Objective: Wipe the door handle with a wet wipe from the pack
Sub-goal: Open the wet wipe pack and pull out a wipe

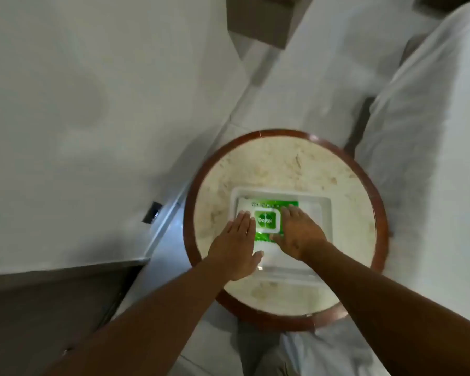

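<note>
At frame centre the wipe pack point(266, 223) lies in a tray point(316, 210) on the round tabletop point(282, 164), a bed point(432, 131) at right.

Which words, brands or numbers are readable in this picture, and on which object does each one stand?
"Dettol": on the white-framed flap in the middle of the green wet wipe pack, between the left hand and the right hand.
A line of pale letters along the pack's far edge: too blurred to read.
Dark wall plate on the left: its small mark is unreadable.
</note>
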Action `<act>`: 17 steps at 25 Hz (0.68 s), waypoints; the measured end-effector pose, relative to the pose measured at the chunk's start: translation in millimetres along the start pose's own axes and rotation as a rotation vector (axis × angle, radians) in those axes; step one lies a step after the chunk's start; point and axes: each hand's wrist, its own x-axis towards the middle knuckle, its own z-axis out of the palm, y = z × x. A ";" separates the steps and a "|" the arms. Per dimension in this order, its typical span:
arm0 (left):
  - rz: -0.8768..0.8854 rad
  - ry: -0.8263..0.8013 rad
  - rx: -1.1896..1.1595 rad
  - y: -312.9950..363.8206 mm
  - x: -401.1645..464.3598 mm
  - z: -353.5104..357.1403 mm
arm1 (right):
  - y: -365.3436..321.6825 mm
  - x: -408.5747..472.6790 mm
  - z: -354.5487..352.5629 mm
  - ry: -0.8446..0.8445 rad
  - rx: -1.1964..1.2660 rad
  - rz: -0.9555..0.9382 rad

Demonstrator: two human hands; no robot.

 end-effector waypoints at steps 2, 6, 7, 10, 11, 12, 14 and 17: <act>-0.011 -0.132 0.005 -1.5 22.7 23.0 | 8.5 20.3 23.3 0.013 0.035 -0.035; -0.030 -0.259 0.076 0.4 39.9 40.2 | 3.5 49.3 46.6 0.030 0.002 -0.195; -0.040 -0.274 0.059 2.7 42.7 42.4 | 2.1 55.8 49.1 0.039 -0.021 -0.234; -0.125 -0.318 -0.040 5.3 43.6 51.1 | 3.9 67.4 45.7 0.039 -0.114 -0.279; -0.149 -0.326 -0.061 5.9 42.3 53.5 | 6.5 68.7 43.5 0.037 -0.129 -0.296; -0.162 -0.330 -0.080 6.7 41.8 55.3 | 8.6 69.3 40.7 0.028 -0.151 -0.324; -0.176 -0.324 -0.094 7.4 43.0 58.2 | 11.6 70.0 38.5 0.013 -0.223 -0.370; -0.209 -0.312 -0.095 8.5 44.9 60.3 | 10.1 67.2 40.1 0.023 -0.250 -0.391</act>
